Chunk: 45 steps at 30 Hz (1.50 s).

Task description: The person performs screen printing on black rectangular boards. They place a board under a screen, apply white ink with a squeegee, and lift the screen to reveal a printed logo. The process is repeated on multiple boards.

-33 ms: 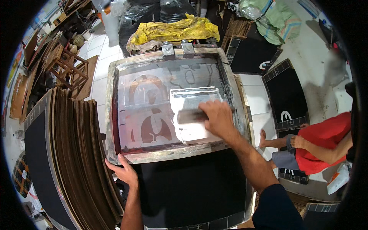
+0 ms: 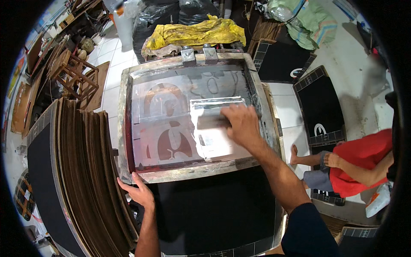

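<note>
Squeegee on screen, right half | right hand fingers clamped over it, unmoved from prior frame | left hand fingers spread, bracing frame corner | stroke apparently paused.

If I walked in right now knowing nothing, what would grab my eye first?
Most likely the big printing screen in its worn frame in the middle, where the right hand presses a squeegee across the mesh while the left hand steadies the near left corner. Next, the crumpled yellow cloth behind the frame, and a person in a red top sitting on the floor at right.
</note>
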Tool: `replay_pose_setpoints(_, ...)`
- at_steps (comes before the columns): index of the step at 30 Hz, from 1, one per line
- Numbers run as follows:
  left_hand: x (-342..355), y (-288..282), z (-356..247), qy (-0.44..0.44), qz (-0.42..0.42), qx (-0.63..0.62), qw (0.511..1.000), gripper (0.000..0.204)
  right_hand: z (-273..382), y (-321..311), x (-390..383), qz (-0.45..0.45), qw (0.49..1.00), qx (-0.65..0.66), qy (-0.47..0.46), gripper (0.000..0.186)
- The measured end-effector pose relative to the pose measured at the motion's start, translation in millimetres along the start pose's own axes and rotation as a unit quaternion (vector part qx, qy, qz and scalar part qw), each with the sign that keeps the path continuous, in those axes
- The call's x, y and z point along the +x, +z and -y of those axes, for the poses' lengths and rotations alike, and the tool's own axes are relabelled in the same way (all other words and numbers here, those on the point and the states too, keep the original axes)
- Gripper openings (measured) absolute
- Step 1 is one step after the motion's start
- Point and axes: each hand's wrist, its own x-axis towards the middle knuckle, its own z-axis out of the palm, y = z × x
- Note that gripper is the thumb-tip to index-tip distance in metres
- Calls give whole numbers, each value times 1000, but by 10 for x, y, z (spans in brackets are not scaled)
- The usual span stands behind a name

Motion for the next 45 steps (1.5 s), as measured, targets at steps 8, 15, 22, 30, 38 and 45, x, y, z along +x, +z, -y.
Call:
replay_pose_setpoints(8,34,79,46,11,14,-27,999,83,-181,288,578,-54,998,-33,2,26)
replay_pose_setpoints(15,59,105,129,20,13,-35,999,82,150,-22,-415,-9,1000,-11,7,26)
replay_pose_setpoints(22,115,67,163,5,40,-64,997,81,347,-71,-948,-14,1000,-14,10,26)
replay_pose_setpoints(30,200,113,235,-4,50,-147,988,77,323,-140,-974,-16,1000,-9,18,23)
replay_pose_setpoints(38,38,215,235,66,-46,-224,971,67,302,-221,-864,-29,999,11,34,42)
replay_pose_setpoints(45,26,201,158,62,-54,-244,966,73,136,-404,-500,48,997,54,9,38)
